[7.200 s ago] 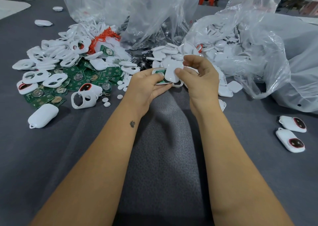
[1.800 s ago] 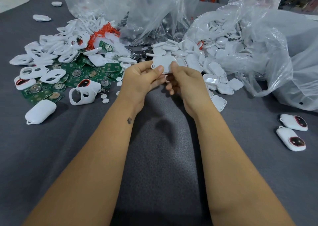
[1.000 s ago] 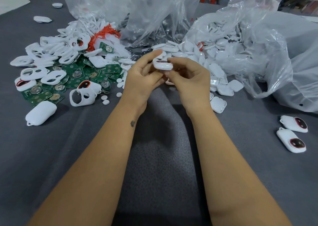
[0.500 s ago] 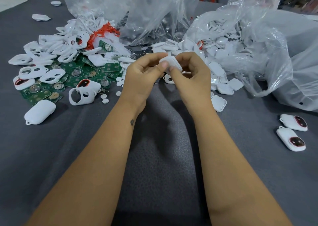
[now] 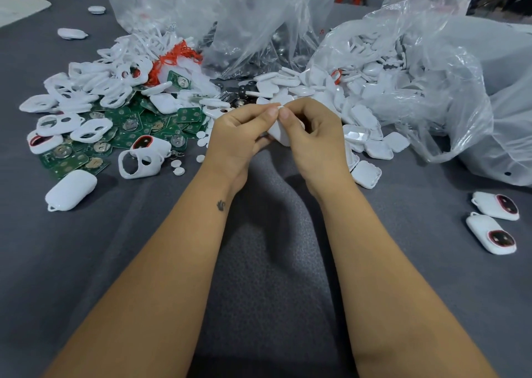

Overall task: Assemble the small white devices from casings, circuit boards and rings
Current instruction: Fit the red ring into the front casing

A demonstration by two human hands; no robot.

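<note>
— What do I have closest to me?

— My two bare forearms reaching out over the grey cloth (image 5: pixel 267 276). A little further on, my left hand (image 5: pixel 239 135) and right hand (image 5: pixel 313 135) meet in the middle, lifted above the cloth.

— And what are they doing?

— Both grip one small white device (image 5: pixel 279 134) between them. My fingers on each side curl round it, and the two thumbs press together at its top edge. Most of it is hidden by my fingers, so I cannot tell which face is toward me.

— What lies beside the hands?

— Off to my right, well apart, two finished devices (image 5: pixel 492 222) lie on the cloth with their dark red-rimmed windows up. On my left a closed white case (image 5: pixel 70 190) lies alone, and near it an open frame (image 5: pixel 141 163) with two holes.

— Further out?

— Left of my hands, green circuit boards (image 5: pixel 126 129) are spread in a heap, with white frames (image 5: pixel 92 89) piled on and behind them and a red tangle (image 5: pixel 172 60) at the back. Just right of my right hand, white casing halves (image 5: pixel 371 147) spill from a clear plastic bag (image 5: pixel 417 69). More clear bags (image 5: pixel 259 17) stand behind the piles.
</note>
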